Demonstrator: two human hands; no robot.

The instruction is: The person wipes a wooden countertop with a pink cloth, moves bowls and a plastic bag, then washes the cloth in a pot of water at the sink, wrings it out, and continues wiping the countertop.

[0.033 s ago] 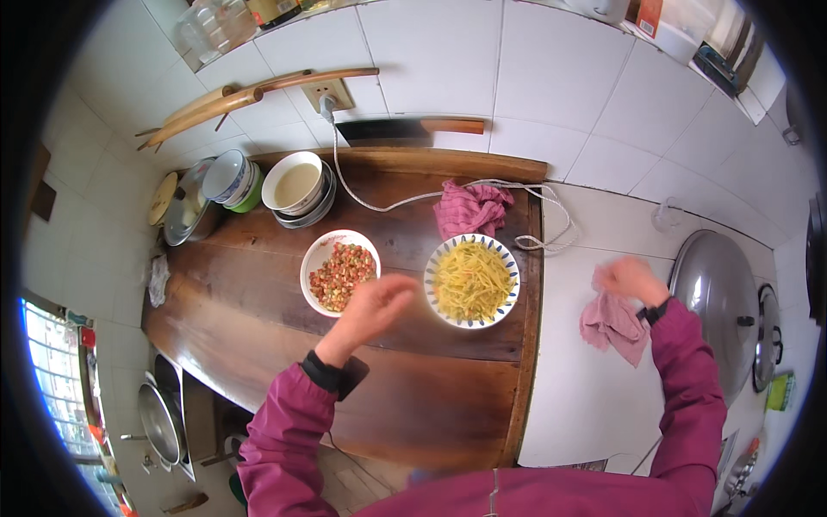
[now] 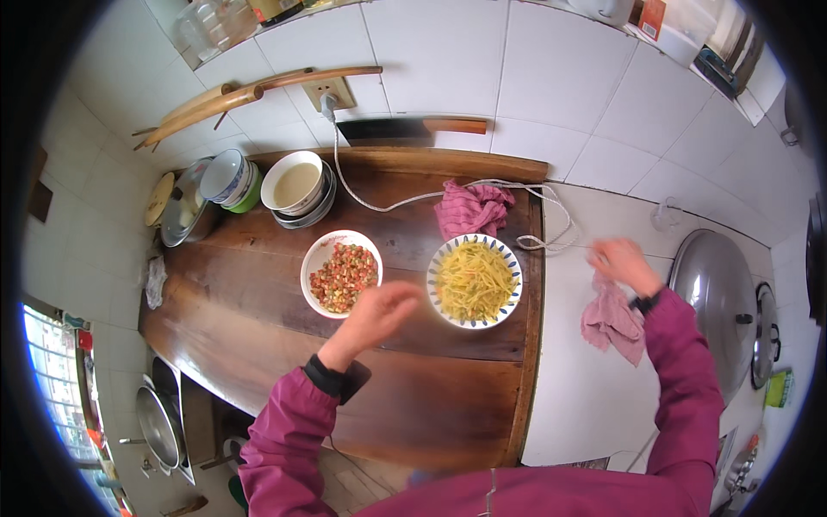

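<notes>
My left hand [image 2: 379, 314] hovers over the wooden counter between two bowls, its fingers loosely stretched out and holding nothing. Behind it, a white bowl [image 2: 322, 250] contains diced red and green food [image 2: 346, 274]. To its right, a blue-patterned bowl [image 2: 515, 293] is heaped with yellow shredded food [image 2: 474, 284]. My right hand [image 2: 622, 265] is above the white counter at the upper end of a pink cloth [image 2: 613, 323]. Its fingers are extended and it appears empty; whether it touches the cloth is hard to see. Another crumpled pink cloth [image 2: 474, 207] lies behind the blue-patterned bowl.
A bowl of pale liquid [image 2: 297, 183] stands at the back left, beside stacked bowls [image 2: 226, 177]. A white cord [image 2: 379, 207] runs from the wall socket across the counter. A large metal lid [image 2: 715, 302] rests at the right. A knife [image 2: 413, 129] is by the wall.
My right hand has shifted slightly up and left, off the upper end of the pink cloth. My left hand has moved slightly right and nearer.
</notes>
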